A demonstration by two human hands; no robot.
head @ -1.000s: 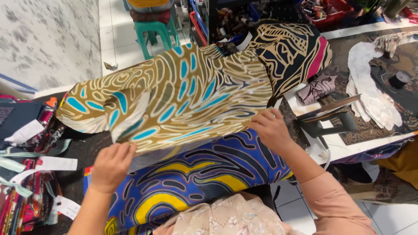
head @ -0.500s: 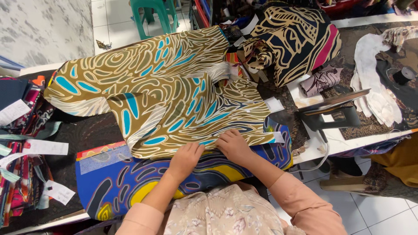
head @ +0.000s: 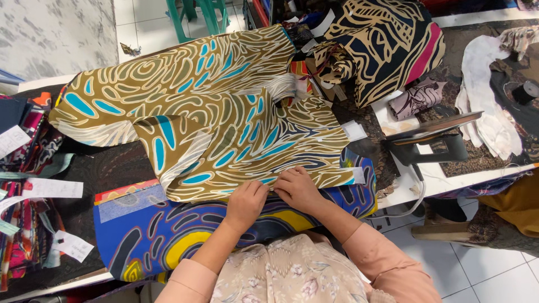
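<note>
here, the olive-brown patterned garment (head: 224, 129), a thin printed cloth with cream swirls and turquoise drops, lies spread flat across the work table (head: 404, 191), its long axis running from the left edge toward the upper right, one sleeve pointing left. at its near hem the left hand (head: 245, 203) and right hand (head: 297, 188) meet, touching, fingers curled together and pinching the hem edge. beneath lies a blue and yellow swirled cloth (head: 168, 241), and to the right a dark clothes iron (head: 435, 140) rests near white fabric pieces (head: 483, 112).
</note>
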